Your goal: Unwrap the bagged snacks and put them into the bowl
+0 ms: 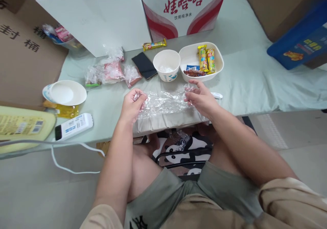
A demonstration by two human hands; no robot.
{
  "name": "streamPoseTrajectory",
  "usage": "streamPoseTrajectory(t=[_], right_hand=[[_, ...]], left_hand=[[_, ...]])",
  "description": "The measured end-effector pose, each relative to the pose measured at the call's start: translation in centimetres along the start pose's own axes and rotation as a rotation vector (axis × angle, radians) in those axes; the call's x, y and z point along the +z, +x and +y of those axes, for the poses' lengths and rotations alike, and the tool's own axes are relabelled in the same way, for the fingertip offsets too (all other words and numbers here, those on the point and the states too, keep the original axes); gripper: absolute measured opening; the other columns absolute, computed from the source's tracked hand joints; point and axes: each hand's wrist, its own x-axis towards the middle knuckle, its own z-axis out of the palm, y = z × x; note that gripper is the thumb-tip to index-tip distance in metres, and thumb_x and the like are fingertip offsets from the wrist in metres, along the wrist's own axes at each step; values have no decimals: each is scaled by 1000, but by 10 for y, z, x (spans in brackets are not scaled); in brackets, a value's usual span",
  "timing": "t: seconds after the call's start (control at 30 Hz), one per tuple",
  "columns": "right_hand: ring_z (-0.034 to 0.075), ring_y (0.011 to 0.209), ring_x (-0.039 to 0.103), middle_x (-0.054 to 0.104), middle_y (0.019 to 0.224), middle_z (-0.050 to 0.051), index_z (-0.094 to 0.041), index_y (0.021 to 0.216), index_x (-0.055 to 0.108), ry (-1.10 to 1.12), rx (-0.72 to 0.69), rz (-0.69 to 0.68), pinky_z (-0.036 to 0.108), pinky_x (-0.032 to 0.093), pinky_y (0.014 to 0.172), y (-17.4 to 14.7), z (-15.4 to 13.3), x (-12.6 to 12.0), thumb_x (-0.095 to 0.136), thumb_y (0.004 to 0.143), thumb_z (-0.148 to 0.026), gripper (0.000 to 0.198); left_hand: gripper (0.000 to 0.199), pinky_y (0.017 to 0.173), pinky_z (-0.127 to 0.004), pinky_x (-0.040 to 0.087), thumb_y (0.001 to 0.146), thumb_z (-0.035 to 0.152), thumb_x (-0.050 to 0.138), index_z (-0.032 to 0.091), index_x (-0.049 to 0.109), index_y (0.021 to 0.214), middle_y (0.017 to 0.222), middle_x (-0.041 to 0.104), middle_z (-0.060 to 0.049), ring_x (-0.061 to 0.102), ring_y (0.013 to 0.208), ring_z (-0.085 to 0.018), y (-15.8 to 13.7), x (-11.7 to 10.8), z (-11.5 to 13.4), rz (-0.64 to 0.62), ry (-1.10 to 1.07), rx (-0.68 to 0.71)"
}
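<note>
A sheet of clear, crinkled plastic film (163, 103) stretches between my two hands over the table's front edge. My left hand (134, 104) is closed on its left end, thumb on top. At the other end, my right hand (200, 98) pinches the film, with the index finger raised. Just beyond the film stands a white paper cup (167, 64), with something clear and crumpled inside. Touching the cup on its right is a white oval bowl (219, 64) with yellow snack packets (206, 59) and a brown wrapper (194, 73) in it.
A black phone (144, 65) and several wrapped packets (112, 70) lie left of the cup. Further left are a tipped paper cup (65, 93), a white device (76, 125) and a yellow container (25, 127). A white-and-red carton (184, 11) stands behind.
</note>
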Motion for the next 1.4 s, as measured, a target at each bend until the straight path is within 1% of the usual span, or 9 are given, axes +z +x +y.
streamPoseTrajectory(t=[0.1,0.2,0.43,0.57,0.73,0.93,1.13,1.2,1.4], right_hand=[[10,62,62,68,105,4,-25,120,55,-87,15,13,20,38,44,0,1,-3,76,63,-26,61],[9,59,58,70,97,3,-23,113,60,-101,12,28,19,33,42,1,2,-6,80,62,-31,56],[11,64,59,71,85,-1,-25,123,58,110,115,-13,20,43,49,-6,-5,-3,88,57,-27,72],[11,63,60,69,80,-1,-23,115,61,84,169,-99,22,47,52,-10,-9,-3,85,64,-25,57],[14,76,70,64,78,-5,-26,99,53,218,128,-50,28,58,69,-7,-7,0,75,72,-20,35],[9,61,62,60,75,-6,-24,92,50,209,162,79,16,41,46,-5,-8,6,69,72,-14,29],[4,50,41,65,78,-3,-21,98,57,100,124,97,16,26,42,-7,-10,-2,79,67,-20,39],[4,52,41,61,74,-6,-22,102,58,101,114,54,17,29,45,-7,-8,-4,82,64,-22,45],[13,79,64,56,79,-7,-27,105,52,128,69,-119,26,51,68,-10,-2,-6,86,62,-27,54]], left_hand=[[19,39,-21,25,69,26,70,22,52,75,62,55,5,40,44,-7,3,-3,-1,67,-15,18],[18,40,-21,26,70,25,70,22,53,76,63,57,5,40,45,-7,6,-6,-2,92,-38,33],[16,38,-22,23,73,23,66,22,50,76,64,58,6,36,41,-6,7,-4,0,155,-40,-13],[16,38,-22,23,73,23,66,22,51,77,64,58,6,37,41,-6,6,-4,0,152,-46,3],[16,37,-22,23,73,23,68,22,53,76,63,58,6,38,41,-6,6,-3,-1,130,-37,8],[17,36,-20,25,71,21,70,21,53,74,59,55,7,38,38,-5,8,2,-3,131,-57,4],[14,33,-19,21,71,14,65,20,53,73,55,55,8,35,35,-4,12,-3,-2,241,-94,-2],[15,32,-19,19,71,14,65,20,52,73,56,56,8,34,34,-4,12,-5,-1,247,-103,-14],[16,33,-18,22,71,16,67,21,53,75,57,58,7,37,36,-5,11,-4,-3,203,-114,-15]])
